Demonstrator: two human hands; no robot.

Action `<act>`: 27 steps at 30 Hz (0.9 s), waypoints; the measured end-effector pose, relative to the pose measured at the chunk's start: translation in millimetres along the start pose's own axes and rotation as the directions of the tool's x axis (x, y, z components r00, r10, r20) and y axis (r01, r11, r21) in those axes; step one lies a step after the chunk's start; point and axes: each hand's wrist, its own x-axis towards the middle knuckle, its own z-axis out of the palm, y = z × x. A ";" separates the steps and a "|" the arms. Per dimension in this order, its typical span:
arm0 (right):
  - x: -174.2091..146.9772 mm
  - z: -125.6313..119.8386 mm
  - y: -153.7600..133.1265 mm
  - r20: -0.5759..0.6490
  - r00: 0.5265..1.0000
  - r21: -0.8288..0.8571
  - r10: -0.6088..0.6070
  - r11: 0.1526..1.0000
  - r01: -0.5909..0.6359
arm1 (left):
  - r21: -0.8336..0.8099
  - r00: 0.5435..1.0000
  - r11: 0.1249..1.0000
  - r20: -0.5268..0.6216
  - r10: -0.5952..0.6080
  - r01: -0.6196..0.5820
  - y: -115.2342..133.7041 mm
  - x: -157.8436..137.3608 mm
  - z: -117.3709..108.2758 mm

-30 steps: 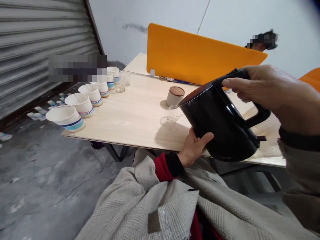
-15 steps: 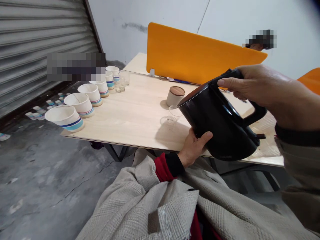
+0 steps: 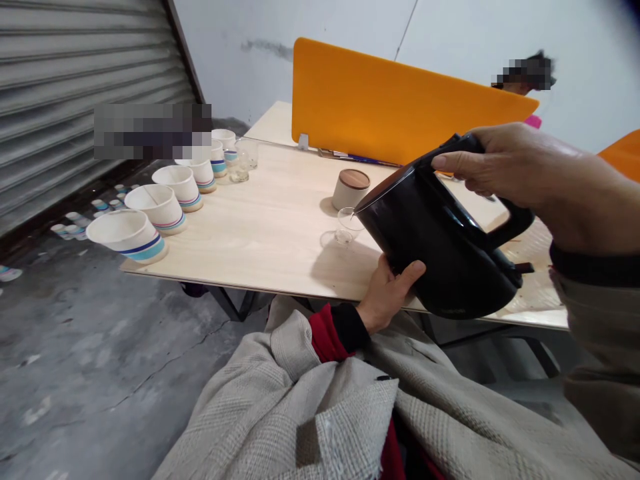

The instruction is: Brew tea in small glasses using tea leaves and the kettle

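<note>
My right hand (image 3: 505, 160) grips the handle of a black electric kettle (image 3: 435, 247), thumb along its top. The kettle is tilted, spout down to the left. My left hand (image 3: 387, 293) is against the lower side of its body, thumb on the black surface and the other fingers partly hidden. Below the spout stands a small clear glass cup (image 3: 349, 225) on the table; a faint thin stream seems to run from spout to cup. Behind the cup sits a pale canister (image 3: 351, 190) with a brown wooden lid.
A row of several striped paper cups (image 3: 157, 210) lines the left end of the pale wooden table (image 3: 260, 233). Near them stand clear glasses (image 3: 240, 167). An orange divider (image 3: 390, 100) crosses the back, with a person's head (image 3: 525, 72) beyond. Small cups (image 3: 75, 227) lie on the floor.
Both hands and the kettle hold almost the same tilted pose over the glass cup. The view has shifted slightly, and a pink patch now shows behind the divider.
</note>
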 end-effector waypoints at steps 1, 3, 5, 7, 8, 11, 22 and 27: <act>-0.4 -0.1 -0.5 -0.001 1.000 -0.006 0.002 1.000 -0.002 | 0.004 1.000 1.000 -0.001 0.001 -0.001 -0.2 0.1 -0.1; -1.8 -0.3 -2.4 -0.003 1.000 -0.014 0.010 1.000 -0.010 | 0.008 1.000 1.000 0.000 0.002 -0.002 -0.3 0.1 -0.1; -3.3 -0.3 -4.3 -0.009 1.000 -0.011 0.015 1.000 -0.015 | 0.007 1.000 1.000 0.007 0.004 -0.004 0.1 -0.1 0.2; -3.8 0.2 -5.1 -0.010 1.000 -0.002 0.012 1.000 -0.012 | 0.005 1.000 1.000 0.007 0.006 -0.006 0.6 -0.5 0.3; -3.5 0.7 -4.8 -0.013 1.000 0.003 0.008 1.000 -0.008 | 0.005 1.000 1.000 0.006 0.006 -0.006 0.7 -0.6 0.2; -2.0 2.0 -1.8 -0.012 1.000 0.018 -0.008 1.000 0.008 | 0.004 1.000 1.000 0.006 -0.003 0.003 0.3 -0.5 -0.3; -18.5 -4.6 18.0 -0.105 0.994 0.099 0.007 0.995 0.003 | -0.005 0.999 1.000 0.048 -0.009 0.009 3.6 0.4 1.8; -44.1 -4.2 40.6 -0.258 0.966 0.290 -0.005 0.954 0.083 | 0.038 0.997 0.999 0.077 -0.006 0.003 7.4 1.0 3.6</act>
